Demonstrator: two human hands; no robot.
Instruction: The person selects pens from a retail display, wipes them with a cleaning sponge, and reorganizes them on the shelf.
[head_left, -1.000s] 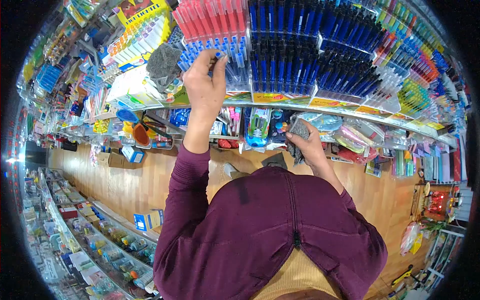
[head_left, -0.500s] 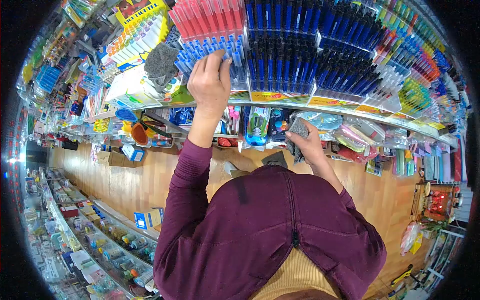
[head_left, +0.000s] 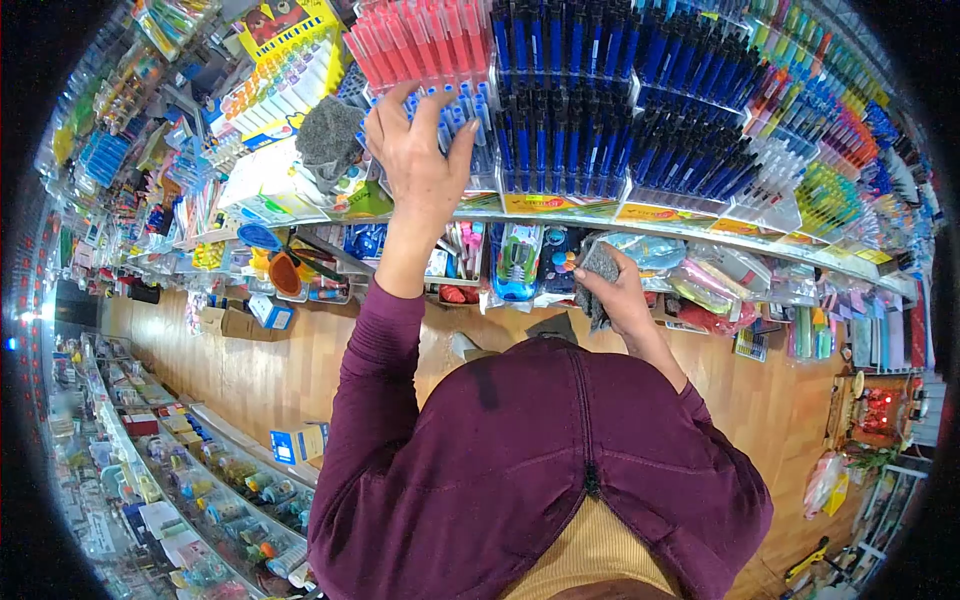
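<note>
My left hand (head_left: pixel 415 165) reaches over the blue-capped pens (head_left: pixel 480 125) in a clear rack, its fingers spread and touching or just above the caps. Part of that pen group is hidden behind the hand. Bunched in my right hand (head_left: pixel 622 295) is a grey cloth (head_left: pixel 600 268), held in front of the lower shelf. Red pens (head_left: pixel 430 45) stand right behind the blue-capped ones. Dark blue pens with black tops (head_left: pixel 565 135) fill the racks to the right. A second grey cloth (head_left: pixel 330 135) lies bunched left of my left hand.
A yellow highlighter box (head_left: pixel 290 35) stands at the back left. The shelf edge (head_left: pixel 690 230) runs across in front of me. Packaged goods (head_left: pixel 710 265) crowd the lower shelf. Behind me are wooden floor (head_left: pixel 230 360) and a glass display counter (head_left: pixel 190 480).
My left hand's fingers have spread apart from a more closed pose over the blue-capped pens, and the hand sits slightly lower in view. My right hand still grips the grey cloth.
</note>
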